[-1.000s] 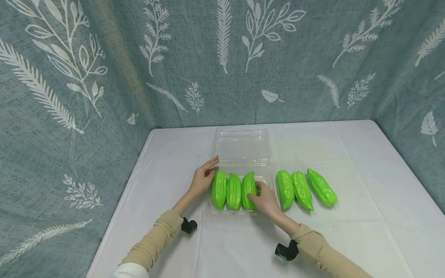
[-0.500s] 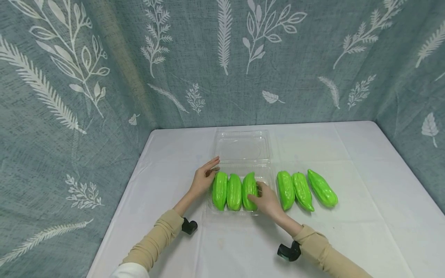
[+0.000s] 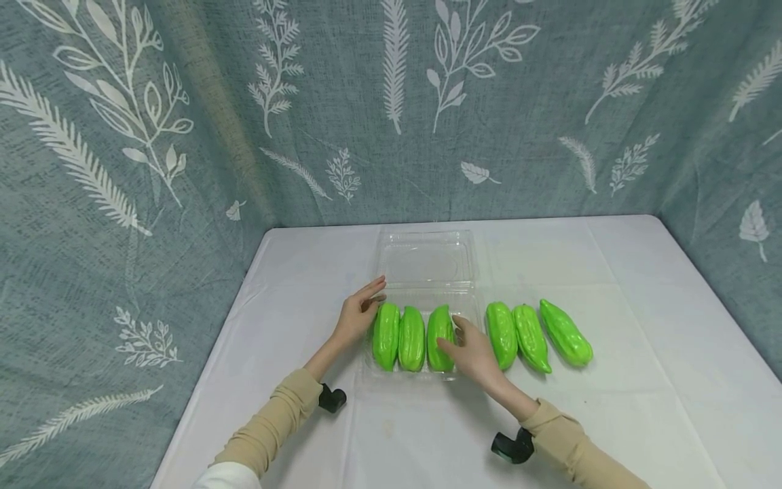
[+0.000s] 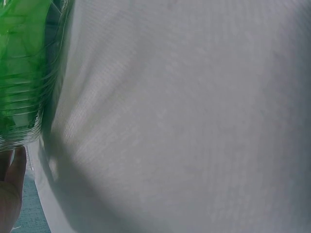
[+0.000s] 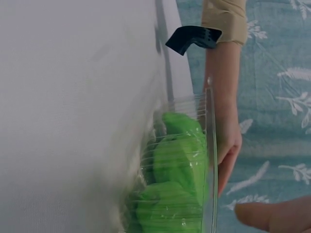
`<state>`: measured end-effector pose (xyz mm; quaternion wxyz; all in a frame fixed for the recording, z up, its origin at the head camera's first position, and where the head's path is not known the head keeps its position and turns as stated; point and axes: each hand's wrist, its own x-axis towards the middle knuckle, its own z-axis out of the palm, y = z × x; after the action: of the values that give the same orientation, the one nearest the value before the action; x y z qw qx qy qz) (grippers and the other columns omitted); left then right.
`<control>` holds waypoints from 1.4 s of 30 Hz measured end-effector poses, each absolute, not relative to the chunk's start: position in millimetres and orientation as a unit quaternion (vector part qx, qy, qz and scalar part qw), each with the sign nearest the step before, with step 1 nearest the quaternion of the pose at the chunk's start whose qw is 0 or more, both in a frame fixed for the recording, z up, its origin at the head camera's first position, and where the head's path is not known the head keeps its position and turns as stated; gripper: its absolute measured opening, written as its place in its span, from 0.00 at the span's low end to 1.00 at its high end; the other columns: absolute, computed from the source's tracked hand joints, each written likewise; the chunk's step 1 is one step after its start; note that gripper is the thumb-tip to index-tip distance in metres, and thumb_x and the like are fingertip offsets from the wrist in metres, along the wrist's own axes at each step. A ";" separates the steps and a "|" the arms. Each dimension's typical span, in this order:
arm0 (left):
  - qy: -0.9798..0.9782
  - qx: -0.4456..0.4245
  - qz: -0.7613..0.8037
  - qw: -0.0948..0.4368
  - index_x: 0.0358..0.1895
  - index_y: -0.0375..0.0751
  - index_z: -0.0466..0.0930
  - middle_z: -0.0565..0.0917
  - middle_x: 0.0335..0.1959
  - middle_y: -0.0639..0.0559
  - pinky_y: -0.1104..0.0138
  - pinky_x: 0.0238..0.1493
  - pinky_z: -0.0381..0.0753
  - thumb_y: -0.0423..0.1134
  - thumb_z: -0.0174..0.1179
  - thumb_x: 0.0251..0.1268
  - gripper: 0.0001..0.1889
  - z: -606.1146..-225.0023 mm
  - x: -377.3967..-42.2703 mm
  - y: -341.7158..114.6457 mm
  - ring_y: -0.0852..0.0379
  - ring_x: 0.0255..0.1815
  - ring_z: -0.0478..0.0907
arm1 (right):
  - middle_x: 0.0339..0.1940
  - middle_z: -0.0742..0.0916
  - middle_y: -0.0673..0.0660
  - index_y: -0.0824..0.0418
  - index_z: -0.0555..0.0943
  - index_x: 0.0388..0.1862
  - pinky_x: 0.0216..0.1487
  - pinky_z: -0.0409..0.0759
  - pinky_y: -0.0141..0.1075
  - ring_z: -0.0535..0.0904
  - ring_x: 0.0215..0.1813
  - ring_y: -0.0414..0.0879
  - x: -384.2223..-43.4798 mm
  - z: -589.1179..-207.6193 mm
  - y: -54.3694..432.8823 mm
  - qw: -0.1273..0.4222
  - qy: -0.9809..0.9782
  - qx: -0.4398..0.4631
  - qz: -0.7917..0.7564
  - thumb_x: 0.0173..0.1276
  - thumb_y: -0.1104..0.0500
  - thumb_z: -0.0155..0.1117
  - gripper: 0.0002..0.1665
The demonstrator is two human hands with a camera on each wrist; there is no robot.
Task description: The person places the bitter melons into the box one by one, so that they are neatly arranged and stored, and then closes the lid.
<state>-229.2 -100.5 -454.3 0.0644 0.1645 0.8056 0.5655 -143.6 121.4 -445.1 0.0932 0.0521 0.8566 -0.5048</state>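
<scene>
A clear hinged plastic box lies with its lid folded back. Three glossy, ridged green pepper-shaped vegetables stand side by side in its base: a left one, a middle one and a right one. My left hand rests at the box's left edge, fingers extended; in the left wrist view a finger is at the box's corner. At the right vegetable is my right hand, fingers spread loosely beside it. In the right wrist view the thumb stands apart from the vegetables.
Three more green vegetables lie on the white cloth right of the box: one close by, a middle one and a slanted one. Patterned blue-green curtains stand behind and beside the table.
My right hand has loosened from the right vegetable and shifted slightly right. That vegetable sits a little further from the middle one. My left hand has stayed in place.
</scene>
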 end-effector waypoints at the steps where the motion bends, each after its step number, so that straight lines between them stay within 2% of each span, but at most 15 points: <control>1: 0.805 0.165 0.567 0.065 0.63 0.21 0.65 0.63 0.71 0.35 0.52 0.65 0.73 0.18 0.43 0.65 0.22 -454.4 -229.2 -100.7 0.34 0.61 0.73 | 0.70 0.66 0.73 0.74 0.58 0.70 0.67 0.70 0.52 0.66 0.69 0.66 -144.0 -445.5 121.4 0.091 0.853 0.049 -0.512 0.66 0.58 0.60 0.39; 12: 0.809 0.160 0.562 0.066 0.63 0.23 0.65 0.63 0.71 0.37 0.53 0.66 0.72 0.19 0.44 0.65 0.22 -455.8 -229.8 -101.6 0.36 0.61 0.74 | 0.71 0.67 0.68 0.69 0.59 0.71 0.69 0.68 0.47 0.64 0.71 0.62 -150.6 -450.5 121.4 0.053 0.818 0.003 -0.573 0.65 0.55 0.64 0.41; 19: 0.810 0.158 0.561 0.066 0.63 0.23 0.65 0.63 0.71 0.37 0.53 0.67 0.71 0.20 0.44 0.65 0.22 -455.7 -229.4 -101.4 0.37 0.61 0.74 | 0.71 0.67 0.68 0.70 0.59 0.71 0.70 0.67 0.46 0.63 0.72 0.61 -152.7 -448.2 131.6 0.035 0.796 -0.021 -0.604 0.64 0.58 0.64 0.41; 32: 0.803 0.170 0.569 0.058 0.63 0.21 0.65 0.63 0.70 0.34 0.53 0.64 0.74 0.19 0.44 0.65 0.22 -459.3 -231.7 -102.0 0.34 0.60 0.73 | 0.71 0.68 0.66 0.67 0.60 0.71 0.70 0.68 0.45 0.64 0.71 0.61 -155.9 -438.4 157.8 0.020 0.810 -0.009 -0.586 0.65 0.54 0.63 0.40; 42: 0.806 0.168 0.565 0.053 0.63 0.21 0.65 0.63 0.70 0.35 0.53 0.64 0.73 0.19 0.44 0.65 0.22 -458.3 -230.5 -101.1 0.35 0.60 0.74 | 0.71 0.67 0.68 0.70 0.59 0.71 0.71 0.67 0.45 0.63 0.72 0.61 -158.7 -433.1 180.0 -0.012 0.807 0.006 -0.590 0.67 0.56 0.62 0.39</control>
<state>-230.5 -101.1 -458.3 0.0534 0.1684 0.8058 0.5652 -158.7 180.0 -433.1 -0.0125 0.0063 0.8073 -0.5900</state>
